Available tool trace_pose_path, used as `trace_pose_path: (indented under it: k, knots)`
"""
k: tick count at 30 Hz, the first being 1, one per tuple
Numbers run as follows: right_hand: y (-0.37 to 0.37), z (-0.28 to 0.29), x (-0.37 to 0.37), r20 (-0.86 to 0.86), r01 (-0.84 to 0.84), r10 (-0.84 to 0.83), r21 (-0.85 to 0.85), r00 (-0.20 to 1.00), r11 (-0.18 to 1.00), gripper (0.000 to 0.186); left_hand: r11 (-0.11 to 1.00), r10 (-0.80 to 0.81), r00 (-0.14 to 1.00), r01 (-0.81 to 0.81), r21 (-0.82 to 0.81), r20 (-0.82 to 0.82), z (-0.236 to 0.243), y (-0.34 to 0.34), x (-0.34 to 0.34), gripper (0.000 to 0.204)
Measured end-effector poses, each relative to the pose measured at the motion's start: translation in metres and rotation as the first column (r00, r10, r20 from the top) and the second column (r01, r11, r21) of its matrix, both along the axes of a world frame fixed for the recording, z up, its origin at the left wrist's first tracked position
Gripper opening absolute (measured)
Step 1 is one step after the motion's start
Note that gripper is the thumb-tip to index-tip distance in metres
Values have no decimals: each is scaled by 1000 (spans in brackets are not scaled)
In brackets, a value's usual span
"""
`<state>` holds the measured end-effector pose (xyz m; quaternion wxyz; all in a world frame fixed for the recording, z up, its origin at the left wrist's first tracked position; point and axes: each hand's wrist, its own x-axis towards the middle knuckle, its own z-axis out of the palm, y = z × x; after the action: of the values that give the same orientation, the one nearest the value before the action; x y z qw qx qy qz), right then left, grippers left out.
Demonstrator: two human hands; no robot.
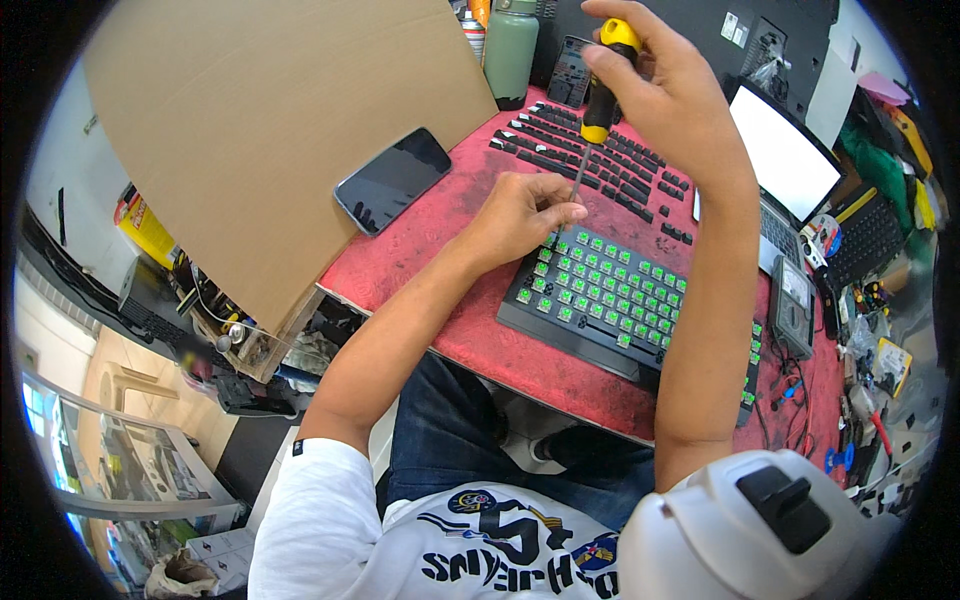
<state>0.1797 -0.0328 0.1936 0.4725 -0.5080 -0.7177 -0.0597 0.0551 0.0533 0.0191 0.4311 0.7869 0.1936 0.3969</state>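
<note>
Above the keyboard (pixel 598 285), our raised right hand (pixel 680 95) wraps its fingers round the screwdriver (pixel 599 105); our left hand (pixel 515 222) pinches its shaft (pixel 581 172).

A stained red tabletop (pixel 400 262) carries keyboard (pixel 607 287), black keycaps (pixel 632 190), phone (pixel 394 181), laptop (pixel 785 155)

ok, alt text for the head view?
A person's right hand holds a black-and-yellow screwdriver, pointing down toward a dark keyboard with green switches; the left hand is at its shaft. Black keycaps and a phone lie on red worktop.
</note>
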Motion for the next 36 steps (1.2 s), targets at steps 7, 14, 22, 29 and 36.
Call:
trace_pose_path:
  k: [7,14,22,29,36]
  knots:
    - [0,1,-1,18,7,-6,-32,1000,999,41,999,29,999,-29,25,21,-2,-2,4,16]
    - [-7,8,-2,72,-37,42,-68,997,997,49,999,1,1000,0,42,-27,-1,-1,-4,19]
    - [5,0,2,47,-20,21,-21,999,1000,48,998,17,1000,-16,57,-12,-3,0,-2,21]
    - [2,3,7,-228,-281,246,-134,942,950,46,991,0,1000,1,133,-6,2,-4,-1,20]
    - [5,-1,3,-97,-90,92,21,991,996,32,988,-4,1000,7,154,-19,2,-4,0,19]
